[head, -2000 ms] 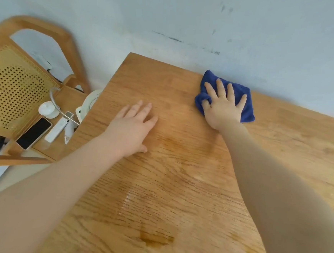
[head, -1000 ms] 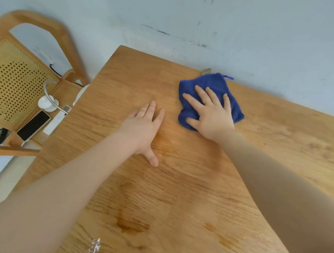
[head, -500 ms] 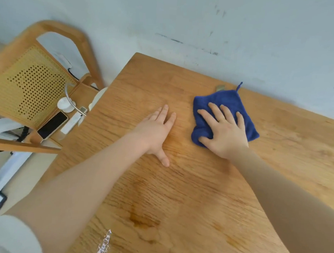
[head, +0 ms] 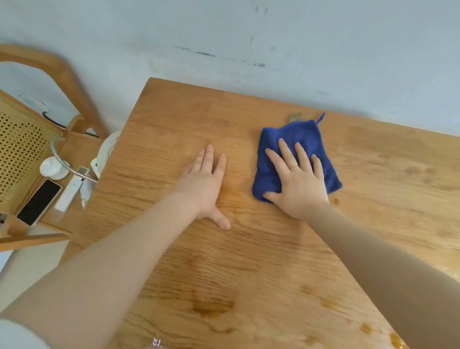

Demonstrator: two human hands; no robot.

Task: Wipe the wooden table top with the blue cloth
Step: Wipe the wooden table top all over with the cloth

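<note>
From the head view, the wiping itself looks to be the step in hand. The right hand lies flat with fingers spread on the blue cloth, pressing it down on the far part of the wooden desk, near the wall edge. It pinches nothing, only pushes with palm and fingers. The left hand is flat on the bare wood just beside the cloth, fingers close together and thumb stuck out toward the near side, most likely bracing the body.

Darker patches and small amber spots sit on the near half of the desk (they look like wet marks or stains, though I cannot tell which). So the task seems only partly done. The next move probably calls for dragging the cloth toward the near edge with steady pressure, and keeping it flat so it does not bunch under the palm.

A small greyish thing pokes out behind the cloth at the far edge; what it is cannot be made out. The desk's right and near edges are cut off. To the left a cane-backed chair holds a phone and some white items, partly hidden by the desk edge.
</note>
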